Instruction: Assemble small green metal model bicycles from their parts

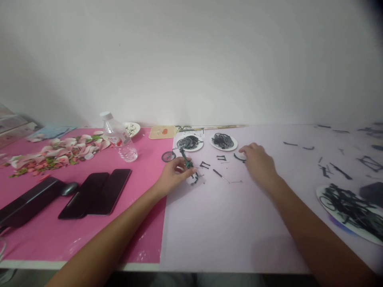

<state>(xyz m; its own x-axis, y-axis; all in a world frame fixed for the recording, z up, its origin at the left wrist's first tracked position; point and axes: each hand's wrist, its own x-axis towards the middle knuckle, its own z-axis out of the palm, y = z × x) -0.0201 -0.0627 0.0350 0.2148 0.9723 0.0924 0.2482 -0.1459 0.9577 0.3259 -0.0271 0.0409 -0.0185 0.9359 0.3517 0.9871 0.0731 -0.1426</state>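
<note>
Pinched between the fingers of my left hand (176,174) is a small model bicycle (188,162) with a dark green frame. It stands tilted above the seam between the pink and pale table covers. My right hand (259,162) is low over the pale cover, fingers bent and apart. Beside its fingertips lies a curved dark strip (238,158); whether they touch it I cannot tell. Between my hands are a small screwdriver (220,175), two dark U-shaped pieces (221,158) and some tiny bits. A small spoked wheel (168,156) shows just left of the model.
Behind the hands, white plates (235,146) hold dark parts; a larger heaped plate (321,195) is at right, near loose pieces. On the pink cover are a water bottle (119,139), two phones (109,193), a black box (32,201) and petals (60,153).
</note>
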